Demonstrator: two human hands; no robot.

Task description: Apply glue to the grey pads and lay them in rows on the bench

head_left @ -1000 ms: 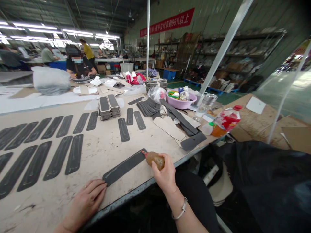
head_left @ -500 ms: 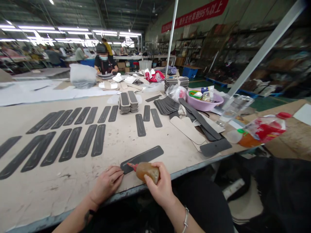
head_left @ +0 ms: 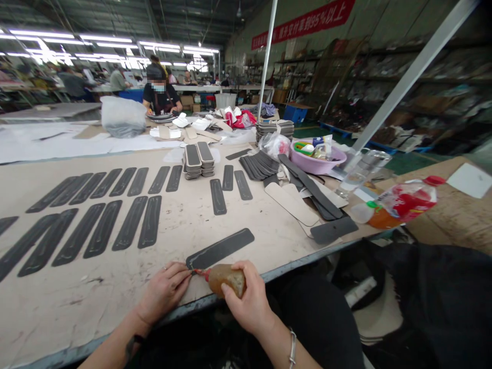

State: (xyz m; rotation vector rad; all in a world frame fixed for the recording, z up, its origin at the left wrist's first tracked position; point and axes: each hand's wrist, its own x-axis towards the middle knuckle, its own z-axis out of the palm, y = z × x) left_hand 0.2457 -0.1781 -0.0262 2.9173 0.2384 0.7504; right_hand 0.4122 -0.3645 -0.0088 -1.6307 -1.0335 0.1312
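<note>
My right hand point(head_left: 249, 297) is wrapped around a squeeze glue bottle point(head_left: 226, 280) with amber contents and a red nozzle, tipped on its side. The nozzle tip is at the near left end of a dark grey rounded strip point(head_left: 225, 247) lying flat on the table. At that same end, the fingertips of my left hand point(head_left: 165, 289) are pressed together against the strip's corner. A thin shiny line shows along the strip's near left edge. To the left, several dark strips point(head_left: 128, 223) lie in two rows with glossy lines of glue on them.
A stack of pale-edged dark pieces point(head_left: 199, 160) stands mid-table. Dark and beige offcuts point(head_left: 294, 202), a lilac basin point(head_left: 317, 163), a clear jar point(head_left: 363, 171) and a red-labelled bottle point(head_left: 407, 202) crowd the right side. A co-worker point(head_left: 161, 95) sits across the table.
The glue bottle's nozzle has moved toward me and left, from on the strip to its near left end by my left fingertips. The view has shifted slightly.
</note>
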